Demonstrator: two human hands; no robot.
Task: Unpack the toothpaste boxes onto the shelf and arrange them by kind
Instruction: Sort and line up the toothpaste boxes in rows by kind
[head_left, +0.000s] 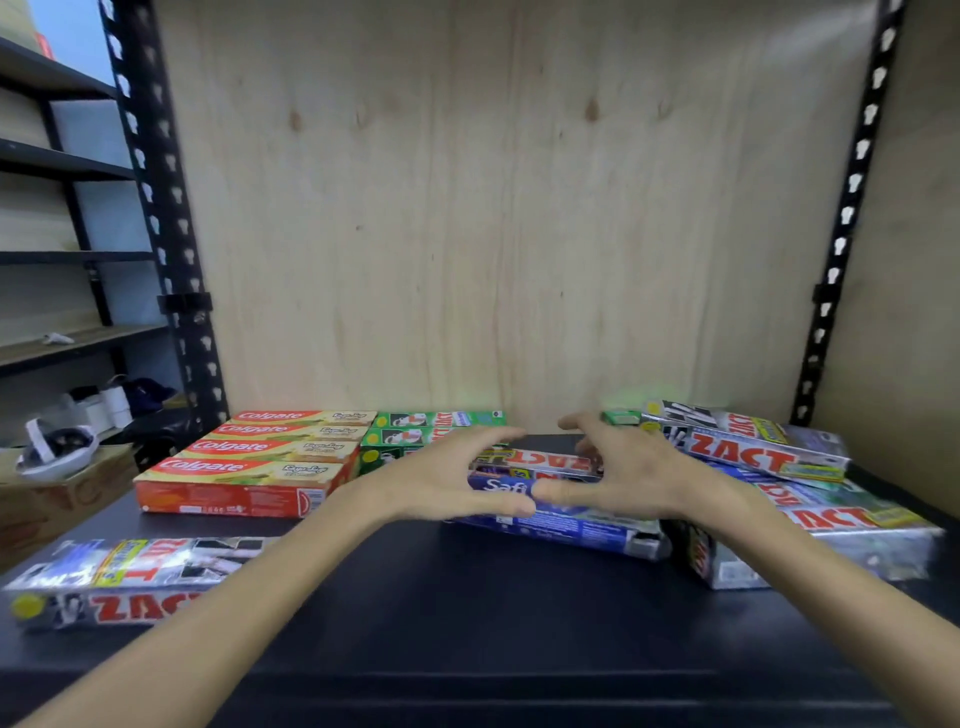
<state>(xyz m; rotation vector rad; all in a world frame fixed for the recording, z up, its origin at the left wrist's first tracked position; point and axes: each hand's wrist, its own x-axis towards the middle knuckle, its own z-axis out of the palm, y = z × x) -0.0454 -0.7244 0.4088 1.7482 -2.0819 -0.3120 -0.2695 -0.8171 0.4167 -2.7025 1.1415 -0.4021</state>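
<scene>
Both hands reach over the blue Safi box (561, 522) at the middle of the dark shelf (467, 613). The left hand (441, 480) and right hand (623, 475) are spread open, gripping nothing, thumbs nearly meeting above it, probably to lift it out for sorting. Left of that box, red Colgate boxes (244, 470) lie neatly rowed beside green boxes (415, 434); right of it, silver Zact boxes (769, 467) lie heaped, unsorted. One Zact box (119, 587) lies apart, front left. No carton shows on the shelf.
</scene>
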